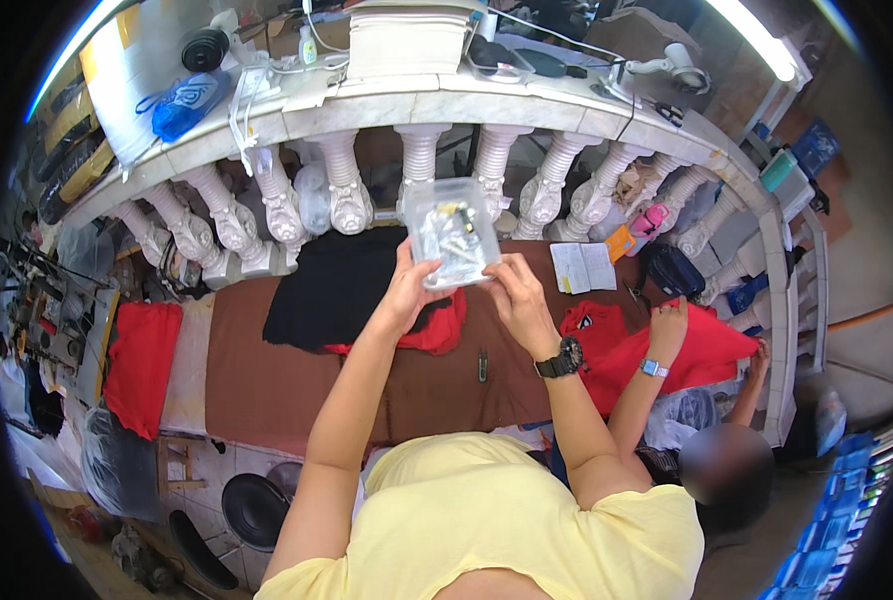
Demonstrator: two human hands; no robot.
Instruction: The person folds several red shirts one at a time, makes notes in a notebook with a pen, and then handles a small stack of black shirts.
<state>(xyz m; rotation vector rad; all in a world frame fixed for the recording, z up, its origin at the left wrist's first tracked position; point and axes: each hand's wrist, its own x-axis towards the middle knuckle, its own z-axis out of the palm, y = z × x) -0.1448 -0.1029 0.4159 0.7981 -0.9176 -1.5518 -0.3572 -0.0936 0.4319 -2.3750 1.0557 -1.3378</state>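
Note:
A clear plastic container [418, 212] is held up over the brown-covered table [256, 385]. Inside it lie small silvery, black and yellowish pieces [456, 240], too small to name. My left hand [406, 287] grips the near left corner, fingers closed around the edge. On the near right corner, my right hand [519, 300] pinches the rim; a black watch is on that wrist. Below and to the left of the container lies a folded black cloth [321, 295], with red fabric [446, 328] showing from under it. A small dark slim tool [482, 366] rests nearer me.
A person's hand [668, 325] at the right handles a red cloth [701, 350]. An open notebook [582, 267] and a dark pouch [672, 272] lie at the far right. White balusters [341, 185] and a ledge [376, 108] bound the far side. More red cloth [141, 365] hangs at left.

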